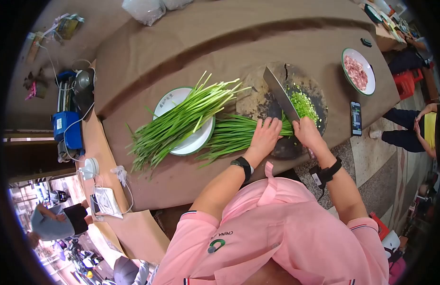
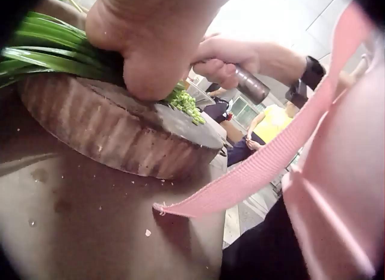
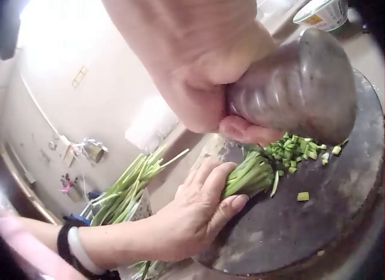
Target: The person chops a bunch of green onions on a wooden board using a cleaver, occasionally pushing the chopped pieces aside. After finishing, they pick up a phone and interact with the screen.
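My right hand [image 1: 308,133] grips a cleaver by its handle [image 3: 295,90]. The broad blade [image 1: 280,94] stands over the round wooden chopping board [image 1: 254,78], beside a pile of chopped green chives [image 1: 304,105]. With thumb and fingers curled round it, my left hand [image 1: 266,137] holds a bundle of long chives [image 1: 232,134] on the board. The bundle's cut end [image 3: 255,174] shows close to the chopped bits in the right wrist view. Left of the board, more whole chives [image 1: 182,121] lie across a white enamel basin [image 1: 168,99].
A white bowl [image 1: 370,88] of minced meat [image 1: 355,73] stands at the right, with a phone [image 1: 356,118] nearer the table edge. Brown covering spreads over the table [image 1: 191,52]. A person in yellow [image 1: 430,130] is beyond the right edge. Blue equipment [image 1: 67,128] stands at the left.
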Demonstrator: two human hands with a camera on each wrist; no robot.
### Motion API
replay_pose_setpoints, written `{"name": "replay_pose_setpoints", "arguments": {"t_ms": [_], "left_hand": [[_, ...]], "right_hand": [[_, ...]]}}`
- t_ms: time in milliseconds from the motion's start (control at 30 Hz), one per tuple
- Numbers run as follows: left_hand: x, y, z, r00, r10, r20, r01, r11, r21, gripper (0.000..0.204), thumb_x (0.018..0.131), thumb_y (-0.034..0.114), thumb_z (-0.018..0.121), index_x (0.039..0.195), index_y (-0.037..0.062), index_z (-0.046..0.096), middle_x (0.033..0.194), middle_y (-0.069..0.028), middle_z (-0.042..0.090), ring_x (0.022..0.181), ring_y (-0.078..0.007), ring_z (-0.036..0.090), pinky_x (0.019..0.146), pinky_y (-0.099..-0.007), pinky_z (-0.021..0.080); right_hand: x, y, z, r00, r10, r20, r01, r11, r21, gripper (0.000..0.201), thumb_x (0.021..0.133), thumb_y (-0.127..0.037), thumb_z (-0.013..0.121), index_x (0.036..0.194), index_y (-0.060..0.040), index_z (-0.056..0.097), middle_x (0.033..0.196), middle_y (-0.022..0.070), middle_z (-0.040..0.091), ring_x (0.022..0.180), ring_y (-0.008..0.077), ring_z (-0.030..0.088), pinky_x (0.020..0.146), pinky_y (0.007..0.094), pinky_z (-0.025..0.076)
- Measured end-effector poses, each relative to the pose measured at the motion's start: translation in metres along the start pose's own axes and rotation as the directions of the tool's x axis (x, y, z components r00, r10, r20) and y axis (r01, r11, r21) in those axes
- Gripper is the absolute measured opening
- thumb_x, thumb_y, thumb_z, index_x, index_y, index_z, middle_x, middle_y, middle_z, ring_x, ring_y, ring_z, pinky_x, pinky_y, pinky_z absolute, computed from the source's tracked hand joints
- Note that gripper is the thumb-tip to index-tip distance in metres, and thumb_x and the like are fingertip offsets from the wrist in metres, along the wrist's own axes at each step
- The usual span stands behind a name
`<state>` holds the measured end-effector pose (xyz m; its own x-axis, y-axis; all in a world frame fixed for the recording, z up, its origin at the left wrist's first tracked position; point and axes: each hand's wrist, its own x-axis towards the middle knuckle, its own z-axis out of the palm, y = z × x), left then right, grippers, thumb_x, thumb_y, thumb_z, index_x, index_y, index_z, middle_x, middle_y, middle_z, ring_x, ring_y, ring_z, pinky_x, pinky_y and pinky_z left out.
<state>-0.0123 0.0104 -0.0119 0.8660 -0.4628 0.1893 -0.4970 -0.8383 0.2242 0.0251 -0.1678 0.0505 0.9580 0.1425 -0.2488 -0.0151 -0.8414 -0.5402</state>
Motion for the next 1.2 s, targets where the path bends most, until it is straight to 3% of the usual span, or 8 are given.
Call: {"name": "replay_pose_setpoints", "arguments": {"t_ms": [100, 267, 433, 700, 800, 867, 967, 1200], "left_hand": [[0.001, 0.0, 0.001, 1.0, 0.001, -0.024, -0.001, 1.0, 0.004, 0.053, 0.084, 0.035, 0.067, 0.125, 0.0053, 0.054, 0.122, -0.008, 0.054, 0.117, -0.0253, 0.047, 0.099, -0.042, 0.034], [-0.001, -0.003, 0.002, 0.999, 0.013, -0.03, -0.014, 1.0, -0.015, 0.053, 0.084, 0.035, 0.067, 0.126, 0.0053, 0.054, 0.122, -0.0075, 0.054, 0.117, -0.0252, 0.048, 0.099, -0.0415, 0.034], [0.001, -0.005, -0.004, 0.997, 0.071, 0.028, -0.069, 0.997, -0.044, 0.052, 0.084, 0.034, 0.066, 0.126, 0.0054, 0.054, 0.12, -0.007, 0.054, 0.115, -0.0251, 0.048, 0.097, -0.04, 0.035], [0.002, -0.006, -0.002, 0.997, 0.069, -0.023, -0.07, 0.997, -0.033, 0.053, 0.083, 0.034, 0.066, 0.126, 0.0057, 0.054, 0.119, -0.0066, 0.054, 0.114, -0.0246, 0.048, 0.095, -0.0397, 0.035], [0.001, -0.005, -0.002, 0.997, 0.072, -0.017, -0.073, 0.997, -0.027, 0.052, 0.083, 0.034, 0.066, 0.125, 0.0058, 0.054, 0.118, -0.0065, 0.054, 0.114, -0.0246, 0.048, 0.096, -0.0397, 0.035], [0.002, -0.005, -0.004, 0.997, 0.075, 0.003, -0.075, 0.997, -0.032, 0.052, 0.084, 0.034, 0.066, 0.125, 0.0059, 0.054, 0.118, -0.0065, 0.054, 0.114, -0.0248, 0.048, 0.096, -0.0398, 0.035], [0.002, -0.005, -0.004, 0.998, 0.063, 0.019, -0.062, 0.998, -0.033, 0.052, 0.084, 0.034, 0.066, 0.126, 0.0064, 0.054, 0.119, -0.0063, 0.054, 0.115, -0.025, 0.048, 0.097, -0.04, 0.035], [0.0, -0.006, 0.0, 0.997, 0.068, -0.029, -0.068, 0.997, -0.021, 0.051, 0.085, 0.035, 0.065, 0.125, 0.0067, 0.054, 0.119, -0.0059, 0.053, 0.115, -0.0247, 0.048, 0.097, -0.0406, 0.035]], "right_hand": [[-0.001, -0.014, -0.016, 0.989, 0.124, 0.08, -0.131, 0.987, 0.091, 0.034, 0.092, -0.016, 0.06, 0.074, 0.013, 0.062, 0.062, 0.032, 0.059, 0.058, 0.0456, 0.064, 0.058, 0.0481, 0.053], [-0.02, 0.002, -0.021, 0.997, 0.021, -0.078, -0.017, 0.999, 0.048, 0.034, 0.091, -0.017, 0.062, 0.075, 0.0127, 0.063, 0.066, 0.0327, 0.058, 0.067, 0.048, 0.063, 0.062, 0.0507, 0.051], [-0.033, 0.004, -0.027, 0.999, -0.04, -0.015, 0.039, 0.999, -0.015, 0.034, 0.09, -0.018, 0.063, 0.074, 0.0114, 0.064, 0.071, 0.0339, 0.059, 0.073, 0.0492, 0.062, 0.065, 0.0518, 0.051], [-0.029, 0.019, -0.011, 0.996, -0.067, 0.065, 0.07, 0.996, -0.051, 0.035, 0.091, -0.018, 0.061, 0.075, 0.0124, 0.064, 0.071, 0.0347, 0.059, 0.07, 0.0498, 0.062, 0.063, 0.0518, 0.051], [0.005, -0.002, -0.005, 1.0, -0.027, 0.014, 0.027, 1.0, 0.0, 0.037, 0.094, -0.019, 0.058, 0.074, 0.0132, 0.063, 0.064, 0.0327, 0.059, 0.061, 0.0457, 0.064, 0.06, 0.0499, 0.052], [0.018, -0.02, -0.015, 0.989, 0.101, 0.106, -0.113, 0.988, 0.106, 0.041, 0.096, -0.02, 0.057, 0.073, 0.0135, 0.063, 0.057, 0.0288, 0.059, 0.051, 0.0395, 0.065, 0.055, 0.0475, 0.052], [0.02, -0.017, -0.022, 0.995, 0.06, 0.08, -0.067, 0.994, 0.092, 0.043, 0.096, -0.022, 0.057, 0.072, 0.0133, 0.062, 0.053, 0.0254, 0.058, 0.048, 0.0355, 0.065, 0.052, 0.0457, 0.052], [-0.044, -0.004, -0.044, 0.994, 0.07, 0.088, -0.076, 0.995, 0.058, 0.042, 0.094, -0.021, 0.06, 0.07, 0.0128, 0.06, 0.057, 0.0297, 0.057, 0.055, 0.0419, 0.065, 0.054, 0.0478, 0.05]]}}
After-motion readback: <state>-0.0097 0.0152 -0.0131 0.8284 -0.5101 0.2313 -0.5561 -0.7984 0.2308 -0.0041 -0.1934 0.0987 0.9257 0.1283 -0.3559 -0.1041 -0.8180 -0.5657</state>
